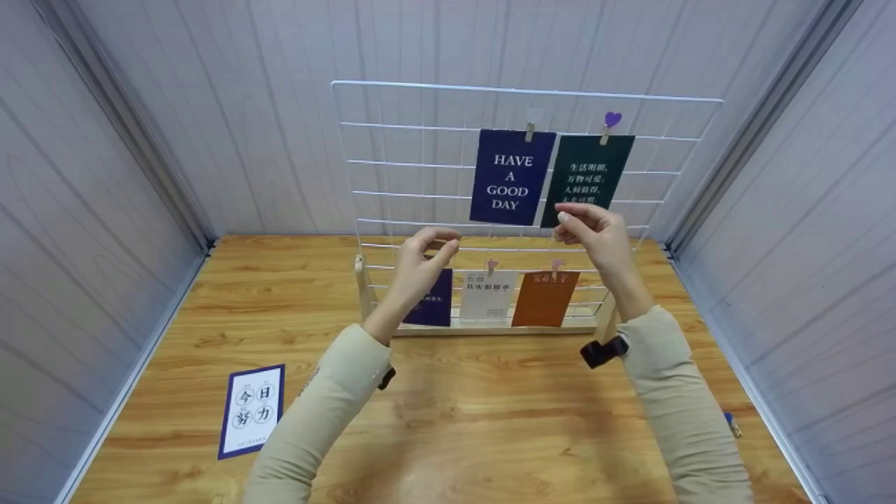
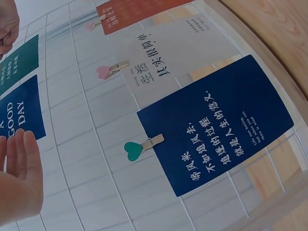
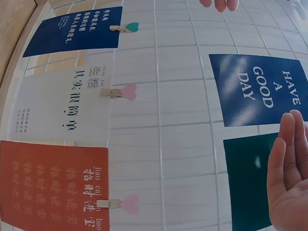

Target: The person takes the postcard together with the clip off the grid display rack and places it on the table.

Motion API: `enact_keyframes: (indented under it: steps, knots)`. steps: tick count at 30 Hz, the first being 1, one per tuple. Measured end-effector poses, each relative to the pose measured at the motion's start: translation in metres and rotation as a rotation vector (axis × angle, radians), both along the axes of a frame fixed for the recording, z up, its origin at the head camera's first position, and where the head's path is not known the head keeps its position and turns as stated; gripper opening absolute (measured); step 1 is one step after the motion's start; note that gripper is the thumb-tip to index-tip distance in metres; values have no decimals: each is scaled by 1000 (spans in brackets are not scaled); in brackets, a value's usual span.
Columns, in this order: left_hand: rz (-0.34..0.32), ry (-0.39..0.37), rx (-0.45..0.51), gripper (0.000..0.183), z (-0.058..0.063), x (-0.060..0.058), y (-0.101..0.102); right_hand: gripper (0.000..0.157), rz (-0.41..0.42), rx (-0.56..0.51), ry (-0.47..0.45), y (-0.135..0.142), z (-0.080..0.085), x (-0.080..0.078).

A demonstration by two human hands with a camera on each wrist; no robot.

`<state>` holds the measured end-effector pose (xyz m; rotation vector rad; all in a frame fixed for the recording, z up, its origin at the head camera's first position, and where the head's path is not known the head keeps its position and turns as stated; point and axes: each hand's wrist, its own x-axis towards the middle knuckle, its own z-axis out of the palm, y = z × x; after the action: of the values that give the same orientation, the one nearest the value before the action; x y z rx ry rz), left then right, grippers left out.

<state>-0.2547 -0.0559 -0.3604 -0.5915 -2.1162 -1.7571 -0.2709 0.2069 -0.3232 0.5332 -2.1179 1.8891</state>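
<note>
A white wire grid rack (image 1: 420, 164) stands upright with cards clipped to it. Lower left of the "HAVE A GOOD DAY" card (image 1: 509, 175), my left hand (image 1: 420, 262) hovers with fingers loosely bent and nothing in them. My right hand (image 1: 598, 234) overlaps the bottom of the dark green card (image 1: 591, 164), its fingers fairly straight in the right wrist view and holding nothing. A purple heart clothespin (image 1: 610, 122) fixes the green card. Below hang a blue card (image 2: 216, 125) with a green heart clothespin (image 2: 137, 150), a white card (image 1: 490, 297) and an orange card (image 1: 546, 301), both with pink heart clips.
A blue-bordered white card (image 1: 250, 409) lies on the wooden table (image 1: 476, 434) at the left, beside my left sleeve. A small blue and wooden clip (image 1: 732, 424) lies near the right edge. Pale panel walls (image 1: 245, 105) enclose the table at the back and sides.
</note>
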Motion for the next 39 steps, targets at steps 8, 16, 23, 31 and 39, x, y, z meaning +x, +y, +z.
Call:
enact_keyframes:
  steps: [8, 16, 23, 31, 39]
  knots:
    - [39, 30, -25, 15, 5, -10, 3, 28, -12, 7, 44, -4, 17, -3]
    - [43, 44, -34, 17, 14, -16, 5, 28, 12, -43, 69, -5, 33, -10]
    - [42, 40, -25, 21, 20, -22, 9, 26, 17, -108, 77, -13, 50, -17]
    - [68, 44, 8, 20, 21, -26, 14, 25, 2, -136, 64, -25, 70, -22]
    - [94, 49, 16, 20, 22, -30, 15, 28, -40, -79, 67, -31, 80, -31]
